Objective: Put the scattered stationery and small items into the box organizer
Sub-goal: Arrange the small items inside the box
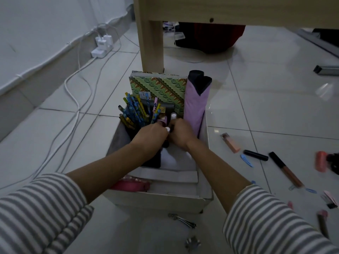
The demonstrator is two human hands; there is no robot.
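Box (156,201): on the floor tiles, by a wooden leg.
Left hand (150,136): inside the box's middle, fingers curled down; grasp cannot be told.
Right hand (180,134): touching the left, fingertips hidden too.
Pencils (132,112): upright, back-left compartment.
Marker (255,155): on the floor, right of the box.

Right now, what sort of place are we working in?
Probably a room in a home, on the floor: white floor tiles, a wooden table leg, and a power strip with plugs in it.
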